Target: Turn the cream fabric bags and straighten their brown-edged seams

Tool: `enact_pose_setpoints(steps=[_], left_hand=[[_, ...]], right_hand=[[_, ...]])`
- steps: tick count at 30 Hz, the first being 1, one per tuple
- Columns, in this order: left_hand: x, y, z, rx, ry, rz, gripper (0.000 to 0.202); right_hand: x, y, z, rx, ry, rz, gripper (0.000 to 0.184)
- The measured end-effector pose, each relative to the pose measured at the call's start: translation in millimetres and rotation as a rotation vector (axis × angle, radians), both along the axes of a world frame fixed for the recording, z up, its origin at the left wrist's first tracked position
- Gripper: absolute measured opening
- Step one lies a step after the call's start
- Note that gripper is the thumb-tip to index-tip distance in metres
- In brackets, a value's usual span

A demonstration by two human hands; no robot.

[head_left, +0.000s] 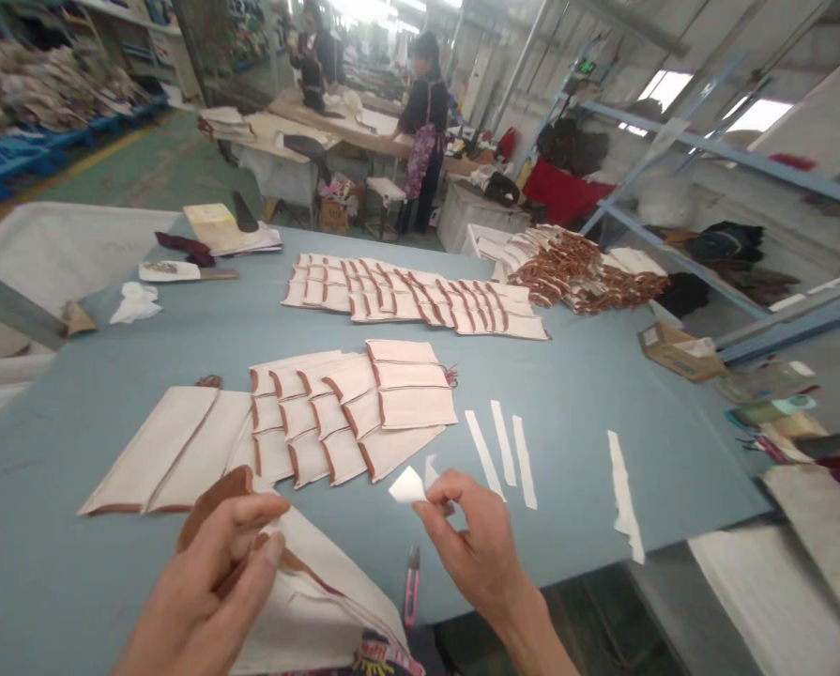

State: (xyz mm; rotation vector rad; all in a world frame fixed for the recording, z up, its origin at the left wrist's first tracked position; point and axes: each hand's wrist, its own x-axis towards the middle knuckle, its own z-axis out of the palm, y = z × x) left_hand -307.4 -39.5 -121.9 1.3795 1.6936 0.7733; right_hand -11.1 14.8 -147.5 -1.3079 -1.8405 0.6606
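Observation:
At the near edge of the table, my left hand (215,573) is closed on a cream fabric panel with brown edging (313,582), its upper corner folded over the fingers. My right hand (476,540) pinches a small white piece of tape (407,485) between thumb and forefinger, to the right of the panel and apart from it. Below that hand lies a pink thread snipper (411,587). Several white strips (502,441) rest on the table just beyond my right hand. Overlapping cream panels with brown edges (335,413) lie in front of both hands.
A second row of cream panels (412,296) spans the far part of the blue-grey table (574,394). At the back right is a heap of brown-edged pieces (581,268), with a small cardboard box (679,350) nearer. A ragged white strip (625,498) lies right. Another person (423,122) stands at a farther table.

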Motion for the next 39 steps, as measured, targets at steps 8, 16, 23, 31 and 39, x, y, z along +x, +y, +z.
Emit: enact_pose_setpoints(steps=[8,16,23,31,39], left_hand=[[23,0,58.2,-0.171,-0.548,-0.068,0.056],[9,-25,55.8,-0.153,-0.480,0.016,0.045],[4,-32,56.1,-0.118,-0.420,0.101,0.042],[1,-35,56.0,-0.037,-0.235,0.011,0.038],[10,-52,57.4,0.088,-0.120,0.150,0.025]], right_hand=[[-69,-15,65.8,0.250,-0.047,0.306,0.025],[-91,-19,54.9,-0.188,0.205,0.388,0.036],[-115,-23,47.5,-0.324,0.441,0.434,0.033],[-126,-36,42.8,-0.193,0.455,0.315,0.035],[-92,-17,56.7,0.684,-0.094,0.495,0.017]])
